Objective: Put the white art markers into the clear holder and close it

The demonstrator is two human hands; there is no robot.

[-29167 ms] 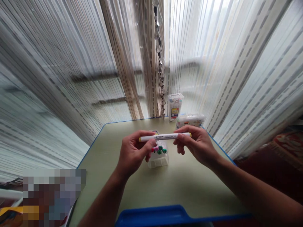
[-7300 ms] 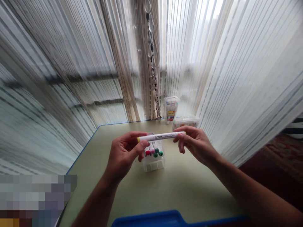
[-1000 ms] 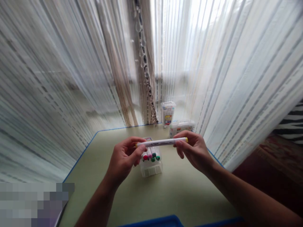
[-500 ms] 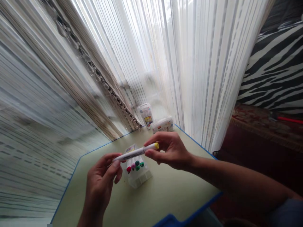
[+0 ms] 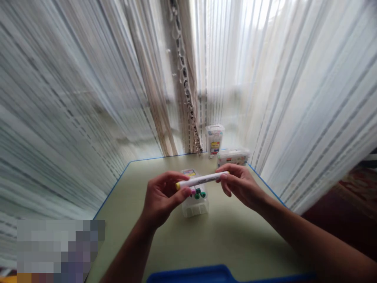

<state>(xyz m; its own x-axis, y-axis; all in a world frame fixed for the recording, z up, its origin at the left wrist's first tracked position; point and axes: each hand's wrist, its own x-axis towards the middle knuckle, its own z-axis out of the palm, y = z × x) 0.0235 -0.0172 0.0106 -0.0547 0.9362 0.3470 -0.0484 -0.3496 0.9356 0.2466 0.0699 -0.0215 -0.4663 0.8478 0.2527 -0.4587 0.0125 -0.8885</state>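
Note:
A white marker (image 5: 203, 180) with yellow ends is held nearly level above the table, its right end slightly higher. My left hand (image 5: 161, 196) pinches it close to its left yellow end. The fingers of my right hand (image 5: 238, 181) close round its other end. Below and behind the marker, a clear plastic case (image 5: 195, 209) lies on the table. Several markers with green and pink caps (image 5: 198, 193) rest in it, partly covered by the held marker and my left thumb.
The pale green table (image 5: 235, 239) has a blue edge. At its far side stand an upright clear box (image 5: 215, 141) and a low clear box (image 5: 232, 158), both with labels. String curtains (image 5: 88, 98) and a beaded strand (image 5: 185, 78) hang behind. A pixelated patch covers the lower left.
The view has swung to the right-hand side of the scene's left, so table and boxes appear further right. The marker's left end now shows yellow, and my right fingers cover more of its right end.

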